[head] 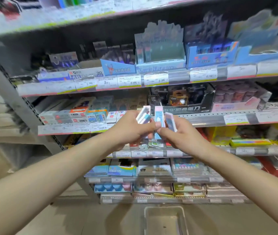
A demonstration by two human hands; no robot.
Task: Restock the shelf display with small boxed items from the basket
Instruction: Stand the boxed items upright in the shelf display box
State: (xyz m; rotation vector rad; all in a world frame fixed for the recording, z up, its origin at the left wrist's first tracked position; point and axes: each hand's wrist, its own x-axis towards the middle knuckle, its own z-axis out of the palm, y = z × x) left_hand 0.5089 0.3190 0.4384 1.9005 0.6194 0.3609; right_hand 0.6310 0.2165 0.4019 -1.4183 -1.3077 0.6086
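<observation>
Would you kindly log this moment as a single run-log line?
left hand: holds small boxes | right hand: holds small boxes | position: in front of shelf | basket: on floor below

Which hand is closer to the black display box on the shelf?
Right. The right hand is just below the black display box, holding small boxes. The left hand is below it and further left.

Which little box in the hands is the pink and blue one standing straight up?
The middle box, pinched between both hands. It stands upright, pink on top and blue below; the boxes either side of it tilt outward.
</observation>
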